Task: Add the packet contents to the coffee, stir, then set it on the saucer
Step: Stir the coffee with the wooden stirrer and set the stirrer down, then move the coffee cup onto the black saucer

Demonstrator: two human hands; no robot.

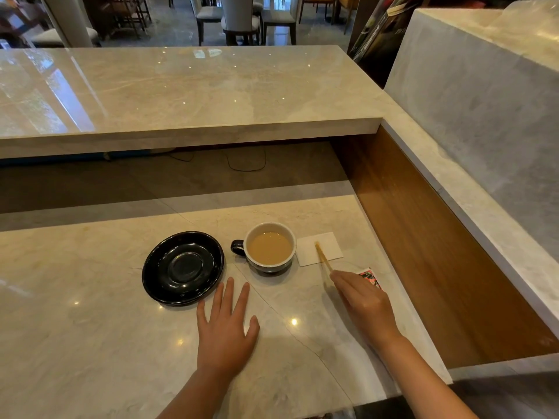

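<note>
A dark cup (270, 247) with a white inside holds milky coffee and stands on the marble counter, its handle pointing left. Left of it lies an empty black saucer (183, 268). My right hand (364, 303) pinches the near end of a wooden stir stick (322, 256), whose far tip rests on a white napkin (319, 248) right of the cup. A pink and green packet (371, 277) lies flat just beyond my right hand, partly hidden by it. My left hand (225, 328) rests flat on the counter with fingers spread, just in front of the saucer.
A raised marble ledge (187, 95) runs across behind the work surface, with cables in the dark gap under it. A wooden side panel (423, 237) and a marble wall close off the right. Chairs stand in the room beyond.
</note>
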